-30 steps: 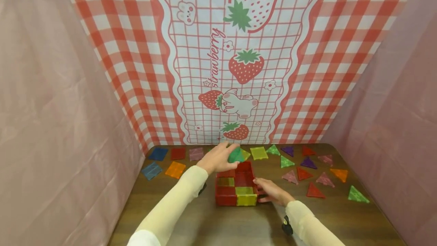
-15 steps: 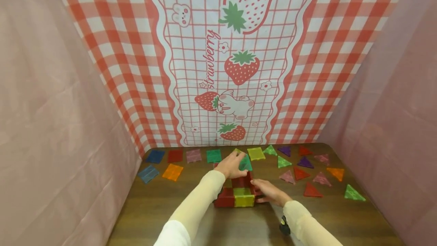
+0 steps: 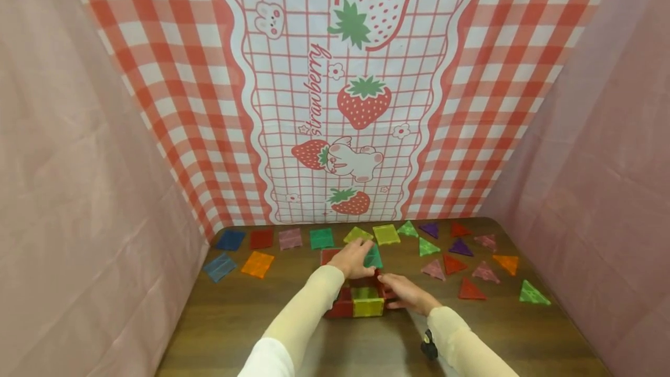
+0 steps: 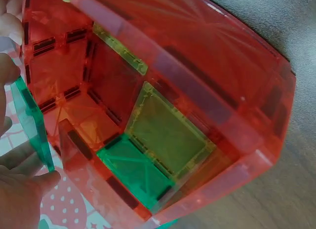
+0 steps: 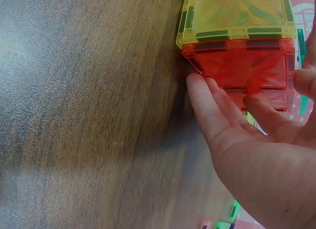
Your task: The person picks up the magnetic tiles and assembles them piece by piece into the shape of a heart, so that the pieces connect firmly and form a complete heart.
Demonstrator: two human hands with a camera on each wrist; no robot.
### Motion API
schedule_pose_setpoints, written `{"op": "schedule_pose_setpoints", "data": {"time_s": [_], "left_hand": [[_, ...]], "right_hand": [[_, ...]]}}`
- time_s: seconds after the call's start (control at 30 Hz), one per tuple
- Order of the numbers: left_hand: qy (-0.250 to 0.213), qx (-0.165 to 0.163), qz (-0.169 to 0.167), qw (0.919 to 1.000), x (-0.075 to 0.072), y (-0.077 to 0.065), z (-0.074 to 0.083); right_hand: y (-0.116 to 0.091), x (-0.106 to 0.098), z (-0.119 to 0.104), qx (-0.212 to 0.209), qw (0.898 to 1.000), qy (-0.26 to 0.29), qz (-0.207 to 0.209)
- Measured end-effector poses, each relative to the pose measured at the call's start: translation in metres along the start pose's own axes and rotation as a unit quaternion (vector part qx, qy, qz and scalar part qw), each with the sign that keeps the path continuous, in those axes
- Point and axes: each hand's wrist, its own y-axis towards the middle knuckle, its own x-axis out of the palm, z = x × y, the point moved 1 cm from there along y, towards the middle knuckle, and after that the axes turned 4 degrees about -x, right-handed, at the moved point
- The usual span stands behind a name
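A low, open-topped box of clear magnetic tiles [image 3: 368, 307], mostly red with some yellow, stands mid-table. My left hand [image 3: 353, 259] reaches over its back part and pinches a green square magnetic tile [image 3: 374, 257] by its edges. In the left wrist view the tile [image 4: 32, 118] stands on edge beside the box's red wall, with fingers on one side and the thumb at its lower end. Another green tile [image 4: 136, 165] shows within the box. My right hand [image 3: 410, 294] rests against the right wall; its extended fingertips touch the red side [image 5: 252, 63] in the right wrist view.
Square tiles lie at the back left, among them a blue one [image 3: 230, 240], an orange one [image 3: 257, 264] and a green one [image 3: 321, 238]. Several triangle tiles, such as a red one [image 3: 472, 289], spread over the right. A checked cloth [image 3: 209, 132] hangs behind the table.
My left hand has moved the green tile slightly down and right, closer to the box's back right part. The right hand stays at the right wall. The head view has shifted a little.
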Motion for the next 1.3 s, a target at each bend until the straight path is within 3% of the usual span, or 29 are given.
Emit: {"op": "schedule_pose_setpoints", "data": {"time_s": [0.5,0.77,1.1,1.3], "left_hand": [[0.073,-0.003,0.0,0.9973,-0.002,-0.013,-0.023],[0.079,0.028,0.009,0.9964,-0.003,-0.018,-0.03],[0.138,0.063,0.028,0.9881,0.005,-0.025,-0.036],[0.114,0.07,0.061,0.9892,0.01,-0.034,-0.051]], "right_hand": [[0.0,-0.002,-0.005,0.0,1.0,-0.02,0.001],[0.001,-0.003,-0.002,0.004,1.0,-0.016,0.007],[0.0,0.001,0.005,-0.003,1.0,-0.013,0.011],[-0.001,0.002,0.008,-0.007,1.0,-0.012,0.005]]}}
